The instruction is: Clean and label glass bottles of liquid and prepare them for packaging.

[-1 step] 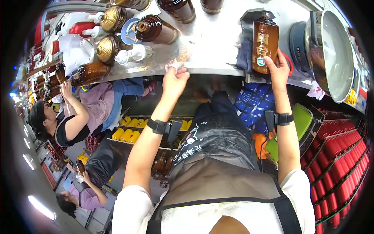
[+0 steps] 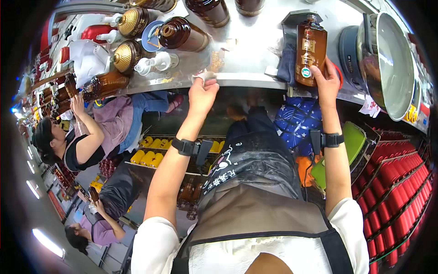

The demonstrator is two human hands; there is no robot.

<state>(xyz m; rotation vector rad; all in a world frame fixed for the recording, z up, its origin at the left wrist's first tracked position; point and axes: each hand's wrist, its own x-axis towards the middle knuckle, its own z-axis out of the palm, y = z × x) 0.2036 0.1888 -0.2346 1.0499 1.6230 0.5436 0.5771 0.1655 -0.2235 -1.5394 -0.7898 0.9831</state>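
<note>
The front edge of the metal surface [image 2: 237, 81] runs close before the person's dark apron [image 2: 255, 192], with a dark gap below it. Just over this edge, the left hand [image 2: 204, 93] is curled nearly closed, finger and thumb pinching a whitish wad [image 2: 206, 76]. The right hand [image 2: 327, 84] is partly closed around the lower right side of a brown glass bottle [image 2: 312, 50], thumb in front; the bottle's base end is near the edge and its neck points to the far side.

Room for moving is widest between the hands, where a broad bare strip of metal reaches deep into the surface. To the right it is tighter: a dark cloth [image 2: 286, 64] lies just left of the bottle, and a round dark-blue appliance [image 2: 349, 57] and a wide pan [image 2: 396, 64] stand to its right. Left of the strip, clear plastic stoppers [image 2: 159, 63], a blue bowl [image 2: 150, 37] and gold domed caps [image 2: 126, 57] crowd together; more brown bottles [image 2: 207, 13] line the far part.

Beside the person, a green chair [image 2: 351, 141] and racked red bottles [image 2: 394, 196] fill the right. Leftward, a co-worker in a pink apron [image 2: 116, 123] sits at the surface, and another in a purple top [image 2: 104, 234] is farther off, near bright ceiling lights [image 2: 48, 243].
</note>
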